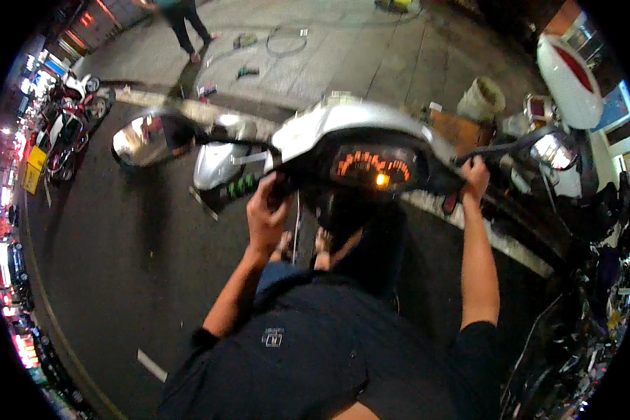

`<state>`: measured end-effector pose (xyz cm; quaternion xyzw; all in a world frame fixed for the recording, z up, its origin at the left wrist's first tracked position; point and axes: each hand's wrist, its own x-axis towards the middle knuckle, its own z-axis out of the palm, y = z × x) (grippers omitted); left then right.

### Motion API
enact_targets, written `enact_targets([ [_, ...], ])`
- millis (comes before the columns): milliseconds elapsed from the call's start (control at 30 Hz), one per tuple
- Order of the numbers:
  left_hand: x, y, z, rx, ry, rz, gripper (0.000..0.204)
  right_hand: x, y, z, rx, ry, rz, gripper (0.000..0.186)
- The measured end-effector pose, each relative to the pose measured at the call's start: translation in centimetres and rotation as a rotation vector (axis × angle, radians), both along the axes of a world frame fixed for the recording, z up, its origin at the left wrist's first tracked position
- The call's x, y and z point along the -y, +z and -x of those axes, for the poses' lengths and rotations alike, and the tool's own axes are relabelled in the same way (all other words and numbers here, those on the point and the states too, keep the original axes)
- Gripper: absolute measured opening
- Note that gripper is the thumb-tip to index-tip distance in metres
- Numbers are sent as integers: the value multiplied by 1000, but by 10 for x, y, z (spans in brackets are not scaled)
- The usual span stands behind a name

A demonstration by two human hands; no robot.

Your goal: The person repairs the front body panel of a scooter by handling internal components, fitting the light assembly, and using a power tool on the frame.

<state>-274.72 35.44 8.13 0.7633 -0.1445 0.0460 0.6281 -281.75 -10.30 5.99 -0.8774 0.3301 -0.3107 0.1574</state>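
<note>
A scooter [360, 115] with a silver-white front cowl stands before me, its dashboard [378, 166] lit orange. My left hand [266, 213] is curled against the handlebar's left inner end, beside the black-and-green left grip [234, 187]. What its fingertips press there is hidden. On the other side, my right hand [474, 178] is closed around the right part of the handlebar, close to the mirror stem. A round left mirror [154, 138] and a right mirror [553, 150] stick out on black stems. Below the handlebar my feet show on the dark ground.
Parked scooters [66, 133] line the far left. A worn bucket [481, 99] stands beyond a pale kerb. Hoses and tools [248, 72] lie on the pavement, where another person [187, 28] stands. More two-wheelers [553, 168] crowd the right, under a white-and-red panel [570, 80].
</note>
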Motion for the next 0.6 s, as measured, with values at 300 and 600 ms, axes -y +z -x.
enact_targets([
  [300,-5,-7,7,-59,21,-17,37,-1,-1,-5,-99,-37,9,23],
  [600,-11,7,8,191,98,-259,36,-9,0,5,-62,-30,-39,26],
])
